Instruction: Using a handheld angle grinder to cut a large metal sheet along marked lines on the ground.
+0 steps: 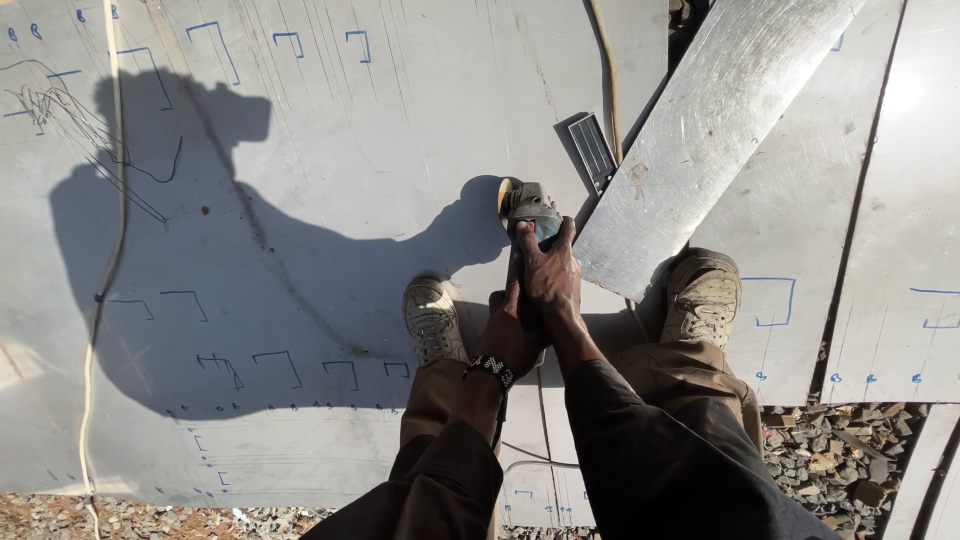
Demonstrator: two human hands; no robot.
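On the metal sheet (330, 150), both hands' grip on an angle grinder (528, 208).

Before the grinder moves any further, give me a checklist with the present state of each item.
1. Both hands on the grinder: ok. The right hand grips the front of the body, the left hand the rear.
2. Shoes clear of the disc: ok. The left shoe and the right shoe stand on the sheet, behind the tool.
3. Power cord clear of the disc: ok, it trails back between the legs.
4. Loose offcut beside the tool: not ok, its corner lies close to the right hand.
5. Gloves: not ok, both hands are bare.
6. Disc guard: cannot tell.
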